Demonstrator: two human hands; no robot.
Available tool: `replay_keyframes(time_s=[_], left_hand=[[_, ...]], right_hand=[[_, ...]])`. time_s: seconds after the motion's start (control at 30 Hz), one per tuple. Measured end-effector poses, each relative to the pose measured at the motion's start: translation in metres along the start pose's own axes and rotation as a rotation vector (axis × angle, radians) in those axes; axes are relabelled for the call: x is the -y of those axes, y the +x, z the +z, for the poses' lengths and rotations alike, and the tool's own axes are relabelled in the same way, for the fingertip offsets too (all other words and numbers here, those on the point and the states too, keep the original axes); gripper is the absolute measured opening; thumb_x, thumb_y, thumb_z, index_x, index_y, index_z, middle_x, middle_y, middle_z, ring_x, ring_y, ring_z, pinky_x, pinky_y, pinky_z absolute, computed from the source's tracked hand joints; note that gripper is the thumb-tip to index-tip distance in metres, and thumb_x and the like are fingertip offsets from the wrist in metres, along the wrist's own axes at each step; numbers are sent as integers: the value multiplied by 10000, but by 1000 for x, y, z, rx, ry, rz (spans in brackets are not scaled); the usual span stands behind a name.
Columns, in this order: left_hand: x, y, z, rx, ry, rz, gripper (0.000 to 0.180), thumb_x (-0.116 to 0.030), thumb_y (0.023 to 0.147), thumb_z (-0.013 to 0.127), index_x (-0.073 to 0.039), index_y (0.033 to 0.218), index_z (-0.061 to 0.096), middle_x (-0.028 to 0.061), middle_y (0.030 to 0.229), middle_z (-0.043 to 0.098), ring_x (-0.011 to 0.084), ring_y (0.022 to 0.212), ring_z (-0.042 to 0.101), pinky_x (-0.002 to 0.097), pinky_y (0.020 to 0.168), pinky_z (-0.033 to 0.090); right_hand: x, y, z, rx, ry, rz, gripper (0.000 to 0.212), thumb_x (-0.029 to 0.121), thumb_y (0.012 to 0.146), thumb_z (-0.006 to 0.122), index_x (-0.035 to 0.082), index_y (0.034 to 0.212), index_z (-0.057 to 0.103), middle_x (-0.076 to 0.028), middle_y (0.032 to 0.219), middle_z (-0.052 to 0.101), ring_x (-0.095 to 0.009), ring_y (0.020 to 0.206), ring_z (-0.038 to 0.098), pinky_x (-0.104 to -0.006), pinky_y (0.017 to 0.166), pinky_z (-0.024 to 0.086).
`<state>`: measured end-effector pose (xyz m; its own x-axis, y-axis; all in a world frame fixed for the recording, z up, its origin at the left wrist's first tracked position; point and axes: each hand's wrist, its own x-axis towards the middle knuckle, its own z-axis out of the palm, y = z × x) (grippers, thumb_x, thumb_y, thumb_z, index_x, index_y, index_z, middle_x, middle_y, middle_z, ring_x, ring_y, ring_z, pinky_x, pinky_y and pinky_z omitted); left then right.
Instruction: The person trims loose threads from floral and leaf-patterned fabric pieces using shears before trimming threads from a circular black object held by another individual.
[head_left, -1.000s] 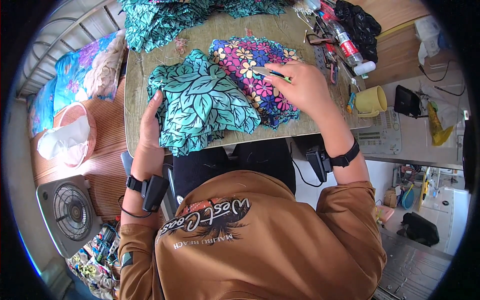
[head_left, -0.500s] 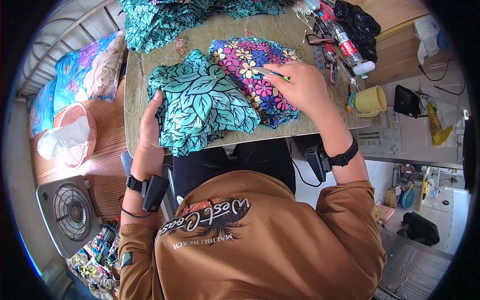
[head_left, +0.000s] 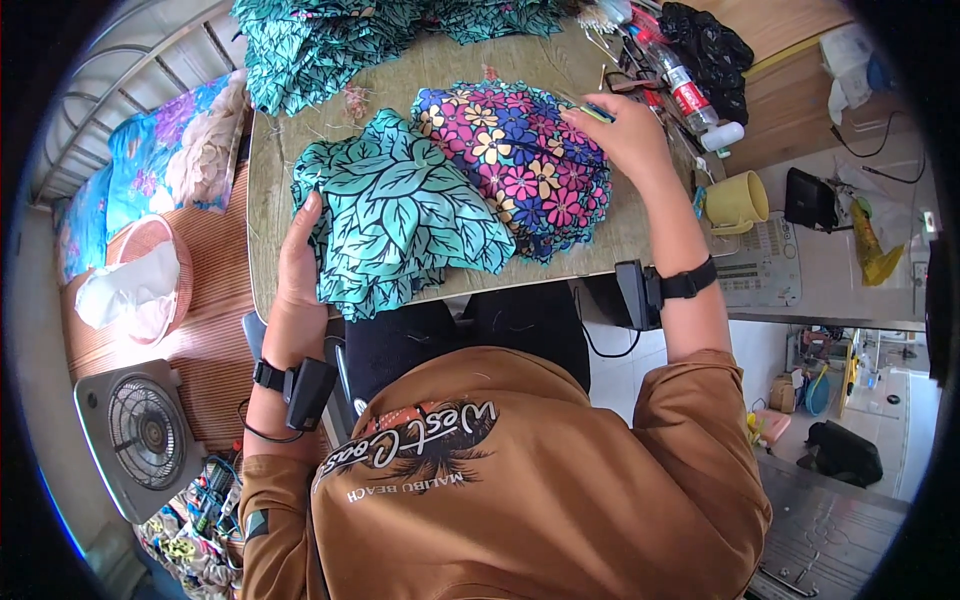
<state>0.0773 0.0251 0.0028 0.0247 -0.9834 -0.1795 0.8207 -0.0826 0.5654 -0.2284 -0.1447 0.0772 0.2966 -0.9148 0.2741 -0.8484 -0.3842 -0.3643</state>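
A stack of teal leaf-print fabric pieces (head_left: 405, 205) lies near the table's front edge. My left hand (head_left: 302, 255) grips its left side, thumb on top, the other fingers hidden beneath or behind the cloth. Against the stack's right side is a flower-print fabric pile (head_left: 520, 165) in pink, navy and cream, with teal edges showing. Over its upper right edge, my right hand (head_left: 632, 135) is closed around small thread snips (head_left: 598, 113). Only their green and dark handle shows clearly; the blades are hard to make out.
More leaf-print stacks (head_left: 325, 50) lie at the table's far side. To the right are a plastic bottle (head_left: 688, 95), a black bag (head_left: 708, 50), glasses (head_left: 635, 84) and a yellow mug (head_left: 738, 202). Thread scraps (head_left: 355, 100) lie on the wooden table (head_left: 420, 72). A fan (head_left: 140, 430) stands at left.
My right hand has moved right and slightly away from me with the snips, off the middle of the flower-print pile. My left hand keeps its hold on the leaf-print stack.
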Motion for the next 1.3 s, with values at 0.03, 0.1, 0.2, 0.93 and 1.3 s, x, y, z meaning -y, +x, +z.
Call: replay_keyframes(time_s=[0.03,0.1,0.2,0.93,1.3], left_hand=[[0,0,0,-6,0,-4,451,-295,902,484,-4,1244,440,139,1172,550,249,1031,568,374,903,456],[0,1,-1,-11,0,-6,468,-292,893,496,2,1250,430,147,1183,541,256,1040,562,373,910,450],[0,1,-2,-24,-2,-10,502,-288,876,518,15,1262,410,162,1204,523,269,1057,551,371,925,437],[5,3,-26,-109,160,90,510,-311,891,475,8,1280,390,178,1222,502,278,1090,528,393,951,420],[-1,1,2,14,17,-16,499,-302,885,490,7,1266,404,170,1204,516,280,1059,547,387,921,442]], right_hand=[[0,3,1,-1,1,0,447,466,740,636,101,996,664,-149,813,657,-272,765,637,-352,697,485],[0,8,1,89,45,108,439,460,740,636,94,982,666,-149,818,657,-272,775,640,-352,702,486],[2,9,4,78,50,135,411,435,747,646,79,952,662,-125,773,649,-240,711,628,-333,654,477],[183,-44,32,247,579,-522,207,209,803,658,41,903,589,-43,652,611,-108,565,587,-268,517,462],[104,-34,16,1,498,-351,258,157,758,698,62,985,620,-67,841,649,-147,739,613,-278,683,481]])
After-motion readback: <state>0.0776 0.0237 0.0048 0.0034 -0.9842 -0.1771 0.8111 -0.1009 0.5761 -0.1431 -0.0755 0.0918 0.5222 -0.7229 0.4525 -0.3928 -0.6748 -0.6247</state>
